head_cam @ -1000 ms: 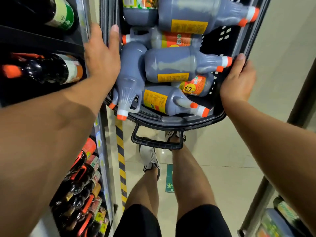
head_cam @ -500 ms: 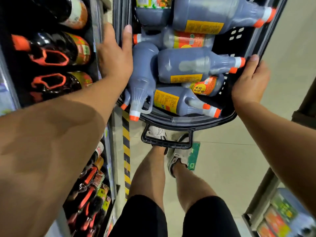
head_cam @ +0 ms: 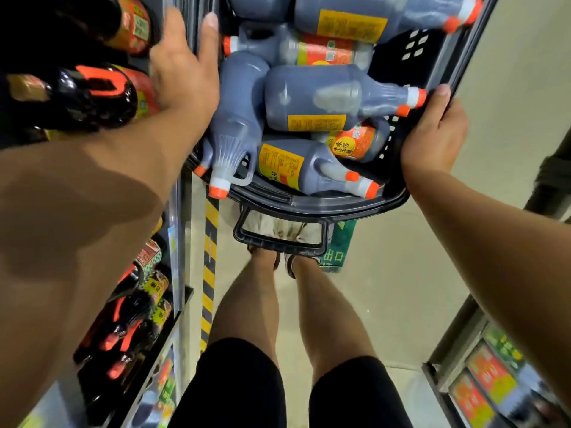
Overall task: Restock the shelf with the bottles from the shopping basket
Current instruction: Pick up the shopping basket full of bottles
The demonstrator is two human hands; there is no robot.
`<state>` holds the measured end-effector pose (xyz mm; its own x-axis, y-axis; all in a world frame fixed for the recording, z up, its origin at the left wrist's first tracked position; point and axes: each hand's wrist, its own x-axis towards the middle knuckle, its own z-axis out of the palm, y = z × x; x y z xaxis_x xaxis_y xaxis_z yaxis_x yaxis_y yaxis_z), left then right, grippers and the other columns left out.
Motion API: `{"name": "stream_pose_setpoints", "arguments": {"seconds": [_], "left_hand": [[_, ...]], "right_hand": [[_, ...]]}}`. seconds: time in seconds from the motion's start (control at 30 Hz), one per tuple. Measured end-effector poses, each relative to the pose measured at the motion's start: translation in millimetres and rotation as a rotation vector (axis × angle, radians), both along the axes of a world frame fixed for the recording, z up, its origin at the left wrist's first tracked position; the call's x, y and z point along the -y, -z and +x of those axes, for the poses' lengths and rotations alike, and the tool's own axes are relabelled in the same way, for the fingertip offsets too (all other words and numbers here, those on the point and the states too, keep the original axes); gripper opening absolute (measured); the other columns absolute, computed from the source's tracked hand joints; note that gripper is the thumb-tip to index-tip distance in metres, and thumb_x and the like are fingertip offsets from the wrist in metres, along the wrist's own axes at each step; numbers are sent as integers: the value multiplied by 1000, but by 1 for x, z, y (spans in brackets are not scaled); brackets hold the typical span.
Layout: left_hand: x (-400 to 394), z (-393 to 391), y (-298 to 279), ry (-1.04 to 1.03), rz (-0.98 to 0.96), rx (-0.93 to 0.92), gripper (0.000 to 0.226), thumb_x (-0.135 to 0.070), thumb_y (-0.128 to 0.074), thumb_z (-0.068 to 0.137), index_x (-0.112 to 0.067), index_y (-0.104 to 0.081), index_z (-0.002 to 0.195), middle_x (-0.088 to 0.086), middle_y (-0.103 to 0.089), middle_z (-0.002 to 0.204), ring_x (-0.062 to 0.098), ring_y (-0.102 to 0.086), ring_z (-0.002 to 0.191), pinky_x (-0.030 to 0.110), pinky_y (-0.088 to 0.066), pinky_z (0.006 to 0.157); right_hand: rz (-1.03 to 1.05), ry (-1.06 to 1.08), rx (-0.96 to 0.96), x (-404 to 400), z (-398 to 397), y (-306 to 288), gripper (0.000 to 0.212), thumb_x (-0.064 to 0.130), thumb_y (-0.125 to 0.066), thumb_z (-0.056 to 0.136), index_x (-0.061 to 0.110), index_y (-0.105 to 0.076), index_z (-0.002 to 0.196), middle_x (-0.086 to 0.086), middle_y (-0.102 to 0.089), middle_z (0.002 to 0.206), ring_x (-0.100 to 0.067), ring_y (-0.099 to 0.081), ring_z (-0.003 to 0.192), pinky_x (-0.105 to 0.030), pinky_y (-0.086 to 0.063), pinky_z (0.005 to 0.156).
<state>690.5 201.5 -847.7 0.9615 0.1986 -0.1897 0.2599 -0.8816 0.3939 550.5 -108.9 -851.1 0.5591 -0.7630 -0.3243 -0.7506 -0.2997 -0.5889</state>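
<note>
I hold the black shopping basket [head_cam: 309, 205] up in front of me by its two sides: my left hand [head_cam: 182, 69] lies on the left rim with the fingers straight and together, my right hand [head_cam: 432, 131] has its fingers curled round the right rim. The grey bottles [head_cam: 312, 100] with orange-and-white caps are all in the basket, lying on their sides and piled across one another — one neck [head_cam: 219, 180] pokes over the near rim. Their labels are yellow or orange with Chinese characters, too small for me to read. Just beside my left arm stands the shelf [head_cam: 179, 304], crowded with dark bottles [head_cam: 77, 97] with orange handles and caps, touching or nearly touching my wrist. A folded handle [head_cam: 278, 239] hangs under the basket, over my shoes. The floor [head_cam: 401, 273] is pale tile, with a yellow-and-black striped strip [head_cam: 210, 273] along the shelf foot and a green floor sticker [head_cam: 336, 251] — its characters look like 出口. More blurred shelving [head_cam: 482, 381] stands at lower right.
</note>
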Motion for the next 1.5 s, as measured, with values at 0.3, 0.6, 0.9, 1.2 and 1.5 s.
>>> {"name": "stream_pose_setpoints", "arguments": {"seconds": [0.3, 0.6, 0.9, 1.2, 1.5], "left_hand": [[-44, -87, 2, 34, -51, -17, 70, -63, -38, 106, -8, -54, 145, 19, -69, 121, 36, -62, 115, 34, -39, 96], [-79, -159, 7, 111, -35, 38, 71, -65, -36, 104, -6, -57, 138, 18, -69, 112, 34, -62, 110, 35, -40, 92], [-109, -223, 6, 126, -13, 32, 71, -68, -35, 102, -4, -57, 126, 18, -70, 107, 36, -63, 100, 41, -46, 86], [-142, -295, -1, 75, -51, -27, 68, -72, -36, 101, -10, -56, 121, 13, -71, 111, 35, -63, 103, 46, -50, 88], [-177, -359, -7, 76, -105, -86, 61, -67, -39, 103, -12, -54, 123, 13, -71, 115, 37, -65, 104, 47, -52, 90]], "right_hand": [[-31, 33, -21, -41, -95, 4, 49, 45, -38, 109, 5, -62, 92, -9, -64, 87, -23, -51, 80, -36, -37, 75], [-64, 65, -23, -79, -174, 4, 49, 47, -35, 107, 10, -58, 85, -3, -58, 81, -14, -42, 75, -33, -34, 72], [13, 106, -15, -118, -250, -1, 39, 40, -38, 110, 15, -53, 84, 12, -51, 72, -11, -41, 72, -29, -36, 72], [106, 85, 13, -156, -325, -5, 39, 36, -38, 112, 13, -62, 92, -1, -64, 87, -12, -50, 77, -25, -37, 75], [135, 76, 1, -191, -389, -9, 45, 39, -37, 111, 5, -62, 95, -7, -66, 88, -26, -58, 83, -38, -46, 78]]}}
